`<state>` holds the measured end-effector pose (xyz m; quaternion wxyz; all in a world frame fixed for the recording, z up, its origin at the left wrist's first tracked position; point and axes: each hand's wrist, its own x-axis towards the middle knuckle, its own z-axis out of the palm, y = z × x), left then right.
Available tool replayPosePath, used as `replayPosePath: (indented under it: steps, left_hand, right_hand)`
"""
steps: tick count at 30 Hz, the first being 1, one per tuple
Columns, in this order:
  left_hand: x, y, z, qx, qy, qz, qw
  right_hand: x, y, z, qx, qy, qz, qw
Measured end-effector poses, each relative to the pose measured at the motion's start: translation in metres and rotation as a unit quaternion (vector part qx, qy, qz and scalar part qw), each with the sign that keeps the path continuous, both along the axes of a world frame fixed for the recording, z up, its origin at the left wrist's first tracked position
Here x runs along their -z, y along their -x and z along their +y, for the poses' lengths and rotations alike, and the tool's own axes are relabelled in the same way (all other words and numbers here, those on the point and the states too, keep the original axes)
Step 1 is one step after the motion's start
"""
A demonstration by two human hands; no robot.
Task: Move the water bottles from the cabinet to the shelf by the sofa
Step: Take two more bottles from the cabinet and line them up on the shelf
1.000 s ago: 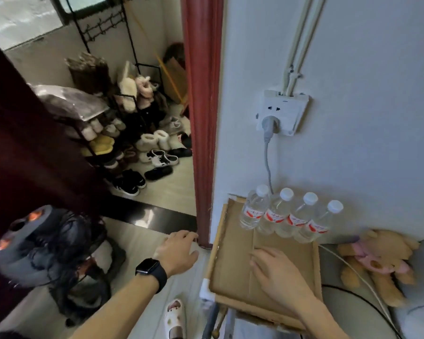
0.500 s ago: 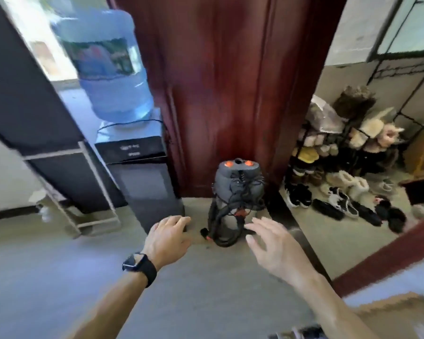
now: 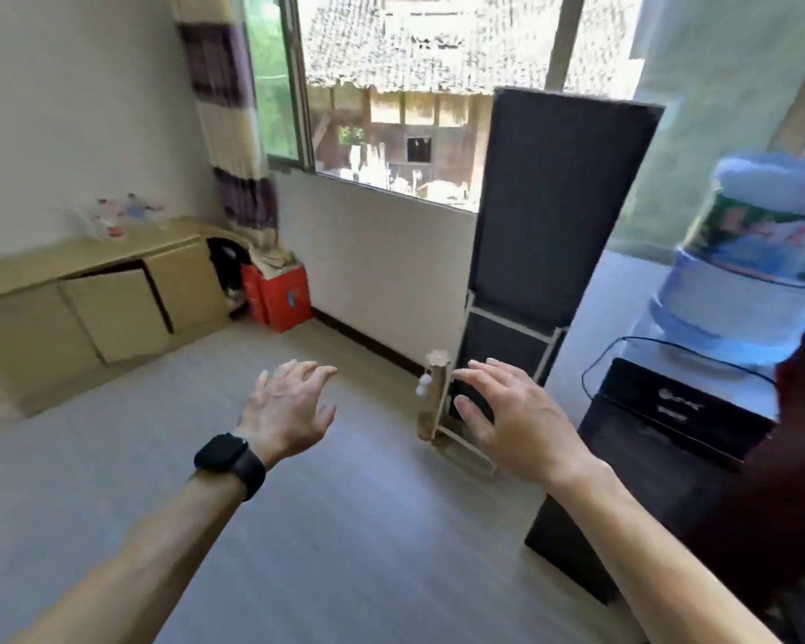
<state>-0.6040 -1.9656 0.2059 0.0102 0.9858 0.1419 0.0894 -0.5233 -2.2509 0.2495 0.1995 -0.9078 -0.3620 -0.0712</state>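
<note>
A low beige cabinet (image 3: 112,290) runs along the left wall, one of its doors hanging ajar. On its top sits a blurred cluster of clear water bottles (image 3: 112,216) with red labels. My left hand (image 3: 289,406), with a black watch on the wrist, floats over the grey floor with fingers spread and nothing in it. My right hand (image 3: 507,416) is also held out in the air, fingers apart and empty. Both hands are far from the cabinet. The shelf by the sofa is out of view.
A water dispenser (image 3: 670,439) with a big blue jug (image 3: 754,271) stands at right. A tall black panel on a white frame (image 3: 558,211) leans below the window. A red box (image 3: 280,295) sits in the corner. Grey floor (image 3: 345,527) spreads ahead.
The view has swung left from the shelf with several bottles, past the door and dispenser, to the window and cabinet. Both hands came off the shelf and hang empty.
</note>
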Motion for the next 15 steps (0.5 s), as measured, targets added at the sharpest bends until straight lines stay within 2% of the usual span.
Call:
replayPosePath:
  steps: [7,15]
  left_hand:
    - [-0.043,0.018,0.171,-0.137,-0.047,-0.016,0.989]
    - [-0.075,-0.028,0.27,-0.195,-0.064,-0.046,0.978]
  right_hand:
    - [-0.034,-0.045,0.18,-0.093,0.006,-0.049,0.994]
    - [-0.049,-0.142,0.308,-0.15,-0.007,-0.089,0.985]
